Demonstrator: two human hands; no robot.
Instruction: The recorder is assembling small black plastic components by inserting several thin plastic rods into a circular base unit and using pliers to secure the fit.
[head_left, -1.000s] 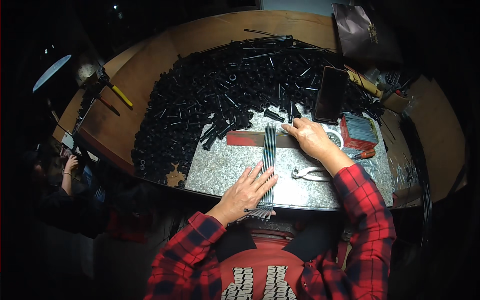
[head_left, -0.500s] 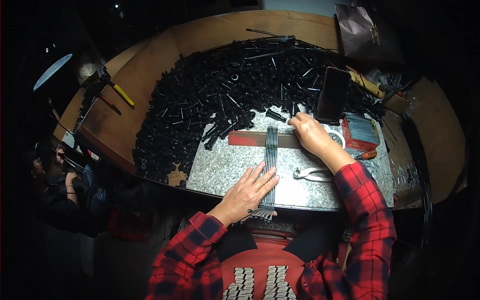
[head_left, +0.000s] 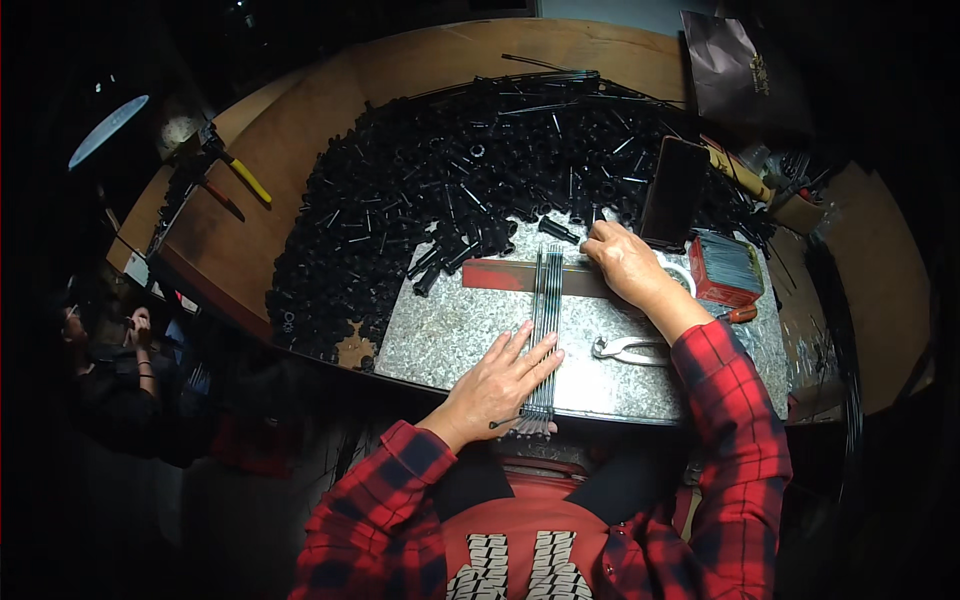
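Note:
My left hand (head_left: 495, 388) lies over a flat row of thin dark rods (head_left: 547, 300), its fingers on top and the thumb tip showing below them at the table edge. The rods run across a red-brown metal bar (head_left: 498, 275), their lower ends reaching past the slab's front edge. My right hand (head_left: 630, 268) is over the bar's right end, its fingers drawn together beside a black tubular part (head_left: 558, 230); what lies in the fingertips, if anything, is hidden. Pliers (head_left: 630, 350) with pale handles rest on the speckled stone slab (head_left: 450, 340), right of the rods.
A large heap of black tubular parts (head_left: 400, 190) fills the back and left. At right stand a dark phone (head_left: 672, 190), a red box of thin pins (head_left: 725, 268) and an orange-handled tool (head_left: 742, 314). Yellow-handled pliers (head_left: 250, 181) hang at left. A co-worker (head_left: 130, 360) sits lower left.
The view has shifted slightly. At the left of the row, one or two rods now stand a little apart from the others. Both my hands keep nearly the same places.

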